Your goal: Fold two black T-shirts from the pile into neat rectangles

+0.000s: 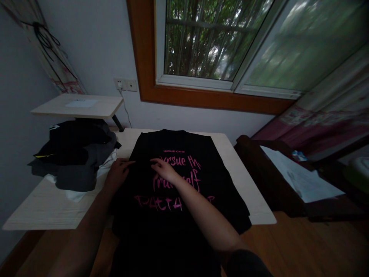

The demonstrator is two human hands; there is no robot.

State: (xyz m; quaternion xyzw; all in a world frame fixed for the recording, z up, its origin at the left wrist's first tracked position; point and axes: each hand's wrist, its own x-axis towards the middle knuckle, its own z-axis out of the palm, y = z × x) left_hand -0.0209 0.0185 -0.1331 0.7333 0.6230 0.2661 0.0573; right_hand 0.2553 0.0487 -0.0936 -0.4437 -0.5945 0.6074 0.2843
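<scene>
A black T-shirt [184, 143] with pink lettering lies spread over the pale table, its lower part hanging past the front edge. At the shirt's left edge is my left hand [117, 172], fingers stretched out over the cloth. My right hand [163, 169] reaches across the shirt and rests on the printed part, fingers apart and pointing left, covering some letters. Neither hand has a visible grip on the fabric. Dim light makes folds in the black cloth hard to see.
A heap of dark and grey clothes [77, 154] sits on the table [250, 192] at left, under a raised shelf [77, 105] bearing a paper. A window and a wall socket [125, 84] are behind. Right of the table, a dark wooden piece of furniture holds a white sheet [300, 177].
</scene>
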